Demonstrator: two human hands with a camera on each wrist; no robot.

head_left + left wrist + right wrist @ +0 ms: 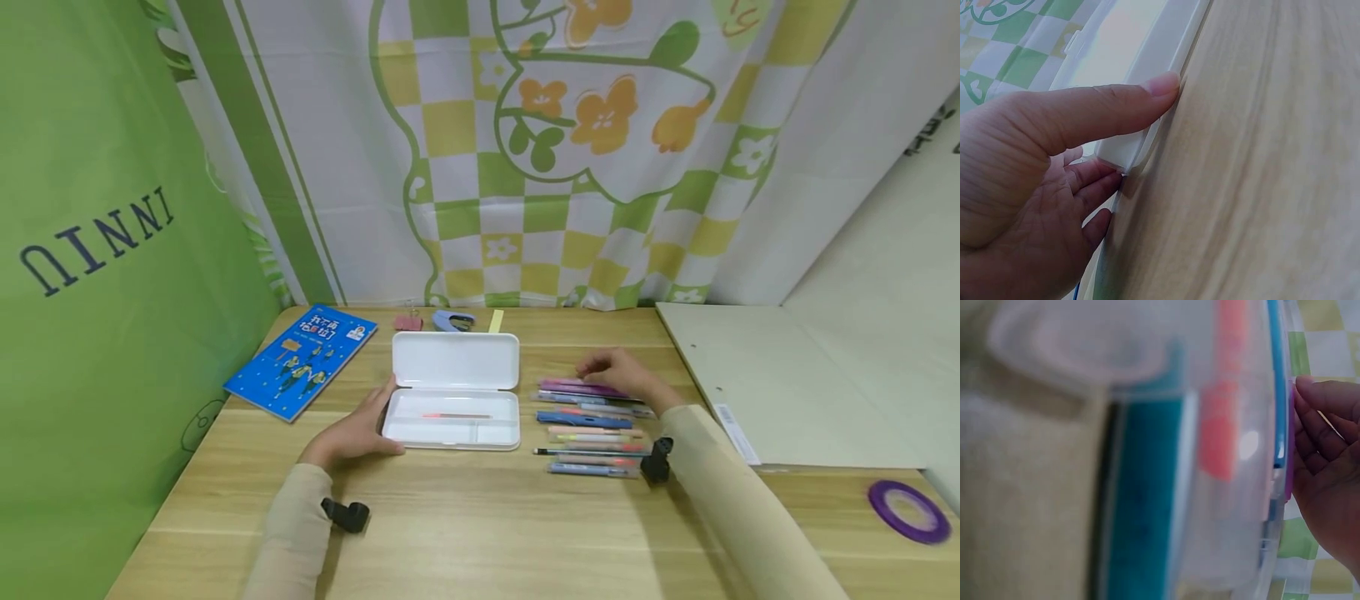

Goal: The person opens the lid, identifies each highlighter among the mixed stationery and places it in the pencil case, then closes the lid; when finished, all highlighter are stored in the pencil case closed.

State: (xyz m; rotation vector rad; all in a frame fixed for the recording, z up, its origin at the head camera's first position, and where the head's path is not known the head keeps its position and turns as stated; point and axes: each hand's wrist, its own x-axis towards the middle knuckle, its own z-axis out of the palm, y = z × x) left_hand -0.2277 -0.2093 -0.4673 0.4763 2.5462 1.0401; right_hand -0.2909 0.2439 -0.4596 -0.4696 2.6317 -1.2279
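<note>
white pencil case (453, 392) lies open – pens (588, 427) rowed beside it.

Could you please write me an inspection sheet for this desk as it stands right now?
Surface: wooden table, with a pale board lying on its right side.
Job's things: white pencil case lies open with one pink pen in its tray; a row of pens lies to its right.
Clutter: blue book, pink clip, blue stapler, yellow note, purple tape ring.
Hands: left hand rests against the case's left end; right hand touches the farthest pens.
Cables: nothing seen.
Surroundings: green cloth on the left, checked flowered curtain behind.
</note>
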